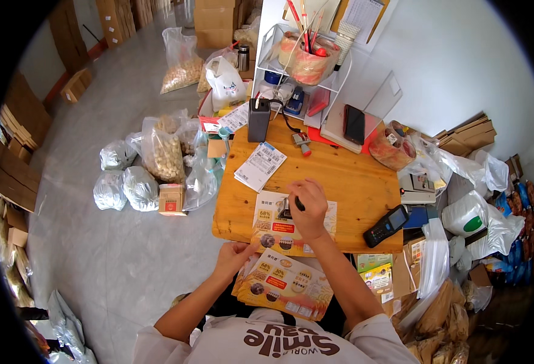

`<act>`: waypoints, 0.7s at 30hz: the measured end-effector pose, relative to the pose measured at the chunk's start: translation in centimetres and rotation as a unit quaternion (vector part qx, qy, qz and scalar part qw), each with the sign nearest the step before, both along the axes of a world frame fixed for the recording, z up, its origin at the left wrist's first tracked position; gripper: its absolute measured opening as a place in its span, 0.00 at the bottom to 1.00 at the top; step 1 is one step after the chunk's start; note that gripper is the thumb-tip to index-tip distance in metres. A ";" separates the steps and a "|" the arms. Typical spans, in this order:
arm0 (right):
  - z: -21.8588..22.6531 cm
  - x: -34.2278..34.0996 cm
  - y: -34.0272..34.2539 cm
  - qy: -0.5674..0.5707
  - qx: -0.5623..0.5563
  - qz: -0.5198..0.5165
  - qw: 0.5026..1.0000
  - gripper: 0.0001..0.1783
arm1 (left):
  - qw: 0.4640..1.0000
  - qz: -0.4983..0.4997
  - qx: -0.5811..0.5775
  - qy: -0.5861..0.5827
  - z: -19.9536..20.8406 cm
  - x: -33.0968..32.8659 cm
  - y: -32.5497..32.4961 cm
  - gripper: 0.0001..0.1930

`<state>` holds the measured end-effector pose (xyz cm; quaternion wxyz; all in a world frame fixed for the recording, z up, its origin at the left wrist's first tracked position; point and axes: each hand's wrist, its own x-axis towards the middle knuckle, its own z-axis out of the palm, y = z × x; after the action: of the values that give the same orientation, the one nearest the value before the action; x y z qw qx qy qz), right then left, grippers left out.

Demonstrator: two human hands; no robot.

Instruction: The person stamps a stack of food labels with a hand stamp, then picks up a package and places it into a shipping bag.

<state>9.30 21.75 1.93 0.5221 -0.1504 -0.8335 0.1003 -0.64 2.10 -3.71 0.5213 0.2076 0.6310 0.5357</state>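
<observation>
At centre, the right hand wraps its grip around a black-handled tool over a yellow packet, red-and-dark printed, on the table. The left hand is at its lower-left corner, grip unclear. Matching packets lie below, barcoded slips above.

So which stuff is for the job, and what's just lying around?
Seemingly in the job:
flat yellow printed sheet under the right hand
stack of yellow printed sheets near the body
small black-ended tool in the right hand

Seemingly just lying about:
rectangular black phone
black handheld device with a screen
white printed papers
</observation>
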 end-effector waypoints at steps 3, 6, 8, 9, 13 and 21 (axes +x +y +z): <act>4.5 0.3 -0.1 0.012 -0.020 -0.025 0.999 0.13 | 0.999 0.038 -0.007 0.009 0.4 0.0 0.3 0.17; 8.5 1.4 -1.1 0.092 -0.027 -0.042 0.995 0.15 | 0.998 0.044 0.027 0.030 -0.1 0.2 0.7 0.16; 10.2 2.2 -1.6 0.090 -0.008 -0.044 0.995 0.15 | 0.996 0.031 0.027 0.080 -0.7 -0.1 0.6 0.16; 10.7 2.5 -1.7 0.087 0.009 -0.046 0.995 0.16 | 0.991 0.018 0.024 0.131 -1.0 -0.1 0.5 0.17; 10.6 4.4 -2.3 0.081 0.006 -0.054 0.995 0.15 | 0.992 0.040 0.036 0.111 -1.7 0.6 0.6 0.14; 9.7 5.8 -2.4 0.036 0.019 -0.053 0.998 0.13 | 0.974 0.017 0.012 0.226 1.9 1.1 -0.2 0.07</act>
<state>15.08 19.33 11.64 0.5590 -0.1804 -0.8069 0.0617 0.46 1.93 -1.83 0.3531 0.3185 0.7297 0.4914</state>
